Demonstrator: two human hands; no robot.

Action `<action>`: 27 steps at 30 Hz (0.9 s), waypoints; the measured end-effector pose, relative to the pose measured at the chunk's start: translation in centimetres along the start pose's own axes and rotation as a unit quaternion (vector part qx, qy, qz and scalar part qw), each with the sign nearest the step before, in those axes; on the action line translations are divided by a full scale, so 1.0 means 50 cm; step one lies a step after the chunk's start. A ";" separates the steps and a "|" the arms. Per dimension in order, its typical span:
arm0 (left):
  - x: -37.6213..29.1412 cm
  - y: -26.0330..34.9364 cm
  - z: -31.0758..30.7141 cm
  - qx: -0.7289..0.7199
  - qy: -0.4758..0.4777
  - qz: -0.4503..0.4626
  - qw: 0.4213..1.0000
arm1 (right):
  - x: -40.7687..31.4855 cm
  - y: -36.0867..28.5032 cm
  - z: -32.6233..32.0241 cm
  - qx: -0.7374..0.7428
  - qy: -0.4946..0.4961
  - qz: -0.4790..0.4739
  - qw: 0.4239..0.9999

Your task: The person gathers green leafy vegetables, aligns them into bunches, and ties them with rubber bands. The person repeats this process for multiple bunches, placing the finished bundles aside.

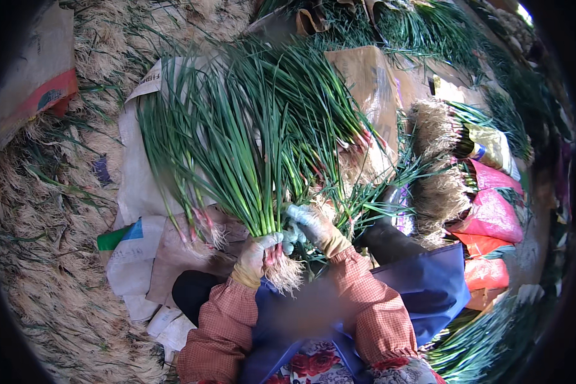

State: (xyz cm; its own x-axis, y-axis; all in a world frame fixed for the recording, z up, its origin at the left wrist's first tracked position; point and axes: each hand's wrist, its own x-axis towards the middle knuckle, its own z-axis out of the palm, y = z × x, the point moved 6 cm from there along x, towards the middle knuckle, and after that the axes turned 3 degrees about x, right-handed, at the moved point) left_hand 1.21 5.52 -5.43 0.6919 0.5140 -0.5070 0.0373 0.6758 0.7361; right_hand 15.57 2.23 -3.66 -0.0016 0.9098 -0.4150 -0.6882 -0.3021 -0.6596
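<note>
My gloved left hand (258, 257) is closed round the reddish lower stems of a bunch of long green allium plants (257, 187), their pale roots hanging below it. Against the right side of that bunch is my gloved right hand (307, 228), fingers curled; whether it grips any stems is not clear. A few loose plants (199, 225) lie to the left on a white woven sack (137, 158). Another heap of plants (360, 137), with reddish stems and pale roots, lies beyond my right hand.
Bundles with thick roots (439, 192) are stacked at the right, some wrapped in pink plastic (497, 216). Root-covered plants (53, 269) spread along the left. A tan sack (365, 72) lies ahead, more greens (480, 336) at lower right. A blue apron (427, 293) covers my lap.
</note>
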 end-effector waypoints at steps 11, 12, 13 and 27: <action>-0.042 0.098 0.039 0.113 0.125 0.097 0.981 | -0.042 0.057 -0.138 -0.711 0.017 0.076 0.699; -0.044 0.126 0.054 0.112 0.122 0.124 0.978 | -0.068 0.090 -0.147 -0.746 -0.160 0.249 0.596; -0.046 0.148 0.061 0.111 0.123 0.152 0.974 | -0.073 0.124 -0.177 -0.764 -0.209 0.247 0.558; 0.017 0.033 0.019 0.031 0.134 0.035 0.990 | 0.044 -0.052 -0.008 -0.566 0.081 -0.060 0.818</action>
State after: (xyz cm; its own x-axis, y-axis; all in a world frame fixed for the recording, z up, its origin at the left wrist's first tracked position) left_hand 2.54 6.54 -4.22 0.4782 0.6864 -0.5479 0.0462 0.6034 0.7961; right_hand 17.67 4.92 -3.12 0.1754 0.9306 -0.3213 0.4367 -0.3661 -0.8217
